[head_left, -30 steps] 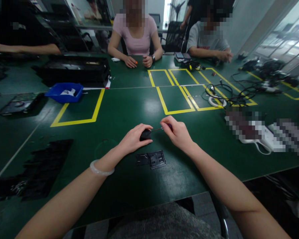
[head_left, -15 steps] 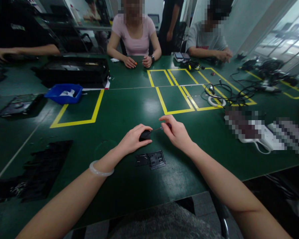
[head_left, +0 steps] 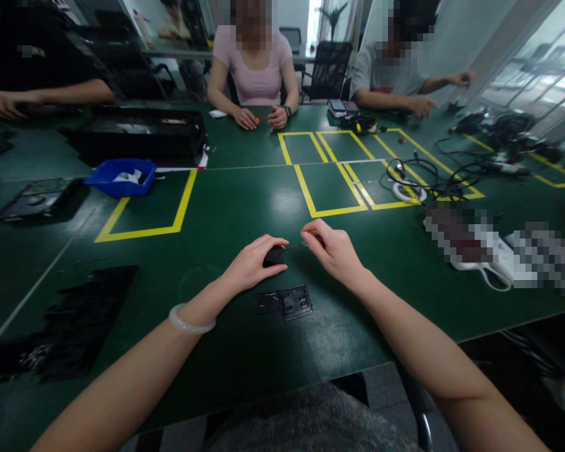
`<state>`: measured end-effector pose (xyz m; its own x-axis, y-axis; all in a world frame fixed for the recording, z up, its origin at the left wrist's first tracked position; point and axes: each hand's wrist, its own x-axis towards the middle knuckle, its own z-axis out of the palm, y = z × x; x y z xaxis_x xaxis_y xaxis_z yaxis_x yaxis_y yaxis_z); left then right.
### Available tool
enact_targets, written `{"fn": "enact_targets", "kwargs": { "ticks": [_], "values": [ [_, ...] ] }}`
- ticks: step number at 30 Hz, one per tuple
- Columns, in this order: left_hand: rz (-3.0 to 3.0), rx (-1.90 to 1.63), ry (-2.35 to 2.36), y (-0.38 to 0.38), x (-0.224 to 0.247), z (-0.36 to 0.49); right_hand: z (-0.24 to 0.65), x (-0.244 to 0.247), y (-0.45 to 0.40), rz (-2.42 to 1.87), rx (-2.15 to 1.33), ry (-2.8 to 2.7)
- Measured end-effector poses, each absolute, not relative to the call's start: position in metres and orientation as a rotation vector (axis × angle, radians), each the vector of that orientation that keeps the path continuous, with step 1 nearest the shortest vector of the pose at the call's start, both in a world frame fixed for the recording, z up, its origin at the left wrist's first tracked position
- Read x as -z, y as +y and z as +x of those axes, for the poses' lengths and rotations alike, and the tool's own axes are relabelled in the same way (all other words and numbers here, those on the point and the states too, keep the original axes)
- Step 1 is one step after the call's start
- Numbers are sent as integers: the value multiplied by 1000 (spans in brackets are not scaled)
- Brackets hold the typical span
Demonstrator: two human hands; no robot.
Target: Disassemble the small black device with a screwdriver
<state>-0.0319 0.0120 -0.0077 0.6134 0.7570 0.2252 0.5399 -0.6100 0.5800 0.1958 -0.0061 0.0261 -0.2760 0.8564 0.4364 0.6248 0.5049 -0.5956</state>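
My left hand point(head_left: 249, 267) grips a small black block-like part point(head_left: 275, 256) against the green table, thumb on the near side and fingers on the far side. In my right hand point(head_left: 332, 250) is a screwdriver point(head_left: 295, 245), held in a pinch with its handle mostly hidden by the fingers. Its thin shaft points left and its tip meets the black part; the exact contact is too small to make out. Just nearer to me, flat on the table, lie black plastic pieces point(head_left: 295, 302) with a moulded frame.
Black parts point(head_left: 82, 320) are piled at the left, near a blue bin point(head_left: 122, 177) and a long black tray point(head_left: 141, 135). Cables point(head_left: 428, 176) and a white device point(head_left: 489, 260) lie at the right. Co-workers sit across the table point(head_left: 245, 207).
My right fingers have curled in slightly around the screwdriver; my left hand stays put. Across the table at right, a co-worker's hands have moved apart. A standing person has left view.
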Motion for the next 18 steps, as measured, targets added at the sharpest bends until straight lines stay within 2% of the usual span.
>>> {"fn": "enact_targets", "kwargs": {
  "ticks": [18],
  "values": [
    [2376,-635,1025,12,8,-33,195,-22,-7,-1179,-373,-1953]
  ]
}}
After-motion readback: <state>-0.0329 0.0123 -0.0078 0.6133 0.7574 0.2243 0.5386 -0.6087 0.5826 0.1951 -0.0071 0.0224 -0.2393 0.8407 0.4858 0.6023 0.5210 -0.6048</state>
